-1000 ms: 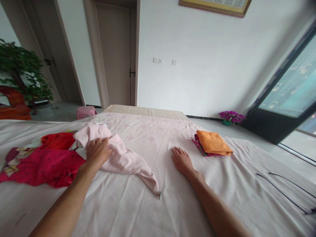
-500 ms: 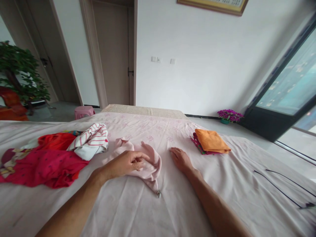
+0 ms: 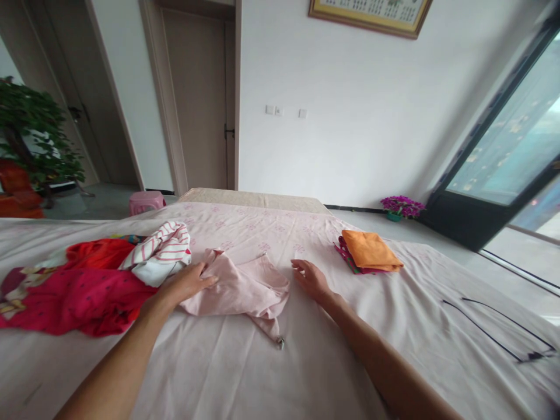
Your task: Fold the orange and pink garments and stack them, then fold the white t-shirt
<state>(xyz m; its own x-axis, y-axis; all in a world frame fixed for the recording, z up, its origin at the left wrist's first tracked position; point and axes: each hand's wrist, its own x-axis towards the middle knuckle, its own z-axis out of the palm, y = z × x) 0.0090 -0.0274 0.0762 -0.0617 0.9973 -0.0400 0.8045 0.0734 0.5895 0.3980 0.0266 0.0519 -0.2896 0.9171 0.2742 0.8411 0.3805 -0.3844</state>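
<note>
A pale pink garment (image 3: pixel 238 287) lies crumpled on the bed sheet (image 3: pixel 280 373) in front of me, a small metal piece at its lower tip. My left hand (image 3: pixel 186 283) rests on its left edge with fingers stretched out and flat. My right hand (image 3: pixel 310 278) lies on the sheet just right of the garment, fingers spread, holding nothing. A red and pink pile of clothes (image 3: pixel 70 286) with a red-striped white cloth (image 3: pixel 163 252) on top sits at the left.
A folded orange cloth (image 3: pixel 368 249) on a patterned one lies at the right of the bed. A black cable (image 3: pixel 494 332) runs across the sheet at far right. Beyond the bed are a pink stool (image 3: pixel 146 202), doors, a plant and a glass door.
My left hand dragged the pink garment off the pile toward the middle, uncovering the striped cloth, then shifted back to the garment's left edge. My right hand has lifted slightly and moved left.
</note>
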